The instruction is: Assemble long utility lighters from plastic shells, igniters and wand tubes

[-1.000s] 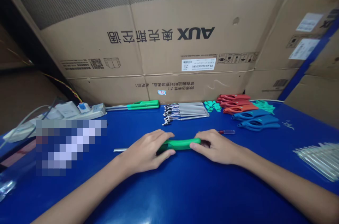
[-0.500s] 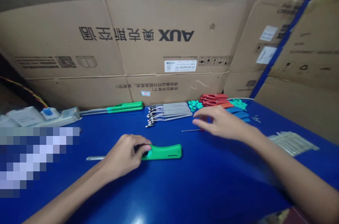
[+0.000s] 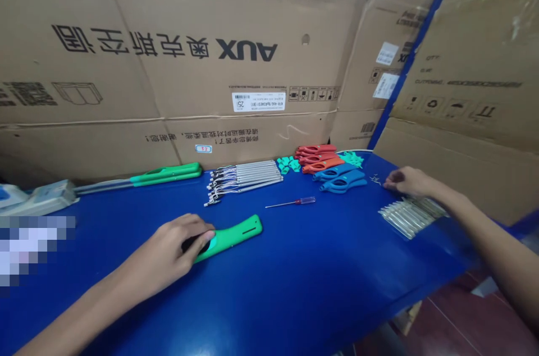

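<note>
My left hand point(image 3: 179, 243) is closed around a long-necked green lighter point(image 3: 236, 237) lying on the blue table, its grip end pointing right and the trigger opening partly under my fingers. Its metal neck is hidden by my hand and forearm. Away on the right, my right hand point(image 3: 406, 182) has its fingertips drawn together beside a few small screws point(image 3: 374, 179). Whatever may be between those fingertips is too small to make out. Below that hand lies a row of clear plastic tubes point(image 3: 404, 218). A screwdriver point(image 3: 304, 201) with a clear red handle rests between my hands.
Along the back stand finished-looking green lighters point(image 3: 168, 173), silver rods with wires point(image 3: 256, 173), small teal pieces point(image 3: 288, 164), red handle shells point(image 3: 315, 154), blue ones point(image 3: 343, 181) and teal triggers point(image 3: 351, 158). A power strip point(image 3: 53, 196) lies left. Cardboard point(image 3: 168, 81) walls the back.
My right hand has left the screwdriver and moved right to the small screws. My left hand keeps its hold on the green lighter, now tilted in view. The view has turned right.
</note>
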Available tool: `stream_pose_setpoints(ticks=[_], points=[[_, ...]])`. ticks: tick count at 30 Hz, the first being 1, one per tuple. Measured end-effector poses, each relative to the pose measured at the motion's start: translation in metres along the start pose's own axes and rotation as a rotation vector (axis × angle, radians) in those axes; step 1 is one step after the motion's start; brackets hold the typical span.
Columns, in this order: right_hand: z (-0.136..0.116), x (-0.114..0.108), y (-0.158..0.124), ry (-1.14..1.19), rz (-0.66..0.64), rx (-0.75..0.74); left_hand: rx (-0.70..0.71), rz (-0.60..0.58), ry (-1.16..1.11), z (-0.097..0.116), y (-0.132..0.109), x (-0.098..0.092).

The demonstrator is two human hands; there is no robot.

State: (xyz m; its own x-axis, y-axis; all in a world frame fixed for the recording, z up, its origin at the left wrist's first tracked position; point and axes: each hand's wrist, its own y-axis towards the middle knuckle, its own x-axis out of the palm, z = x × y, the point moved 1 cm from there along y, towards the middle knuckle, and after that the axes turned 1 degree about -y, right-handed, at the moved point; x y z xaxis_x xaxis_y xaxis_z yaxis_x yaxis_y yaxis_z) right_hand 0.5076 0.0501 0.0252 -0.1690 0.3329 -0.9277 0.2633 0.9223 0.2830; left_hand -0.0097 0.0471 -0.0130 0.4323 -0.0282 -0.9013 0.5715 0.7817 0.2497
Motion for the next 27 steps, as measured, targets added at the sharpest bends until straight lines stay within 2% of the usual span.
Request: stream_pose_setpoints(ticks=[4, 10, 14, 18, 21, 23, 27], points=[[0.001, 0.008, 0.006, -0.086, -0.259, 0.042, 0.028, -0.027, 0.04, 0.0, -0.002, 0.002], [0.0, 0.017, 0.015, -0.212, -0.444, 0.146, 0.037, -0.035, 0.112, 0.009, -0.004, 0.002], [-0.008, 0.017, 0.015, -0.224, -0.457, 0.168, 0.096, -0.032, 0.154, 0.02, -0.005, 0.005], [-0.022, 0.001, 0.013, -0.194, -0.335, 0.156, 0.143, -0.042, 0.156, 0.025, -0.005, 0.006], [-0.048, -0.015, 0.007, -0.126, -0.234, 0.104, 0.121, -0.052, 0.177, 0.026, -0.007, 0.003], [-0.077, -0.02, 0.0, -0.035, -0.208, 0.0, 0.095, -0.063, 0.205, 0.028, -0.009, 0.002], [-0.158, -0.007, -0.021, 0.209, -0.312, -0.315, 0.074, -0.074, 0.203, 0.031, -0.01, 0.004]])
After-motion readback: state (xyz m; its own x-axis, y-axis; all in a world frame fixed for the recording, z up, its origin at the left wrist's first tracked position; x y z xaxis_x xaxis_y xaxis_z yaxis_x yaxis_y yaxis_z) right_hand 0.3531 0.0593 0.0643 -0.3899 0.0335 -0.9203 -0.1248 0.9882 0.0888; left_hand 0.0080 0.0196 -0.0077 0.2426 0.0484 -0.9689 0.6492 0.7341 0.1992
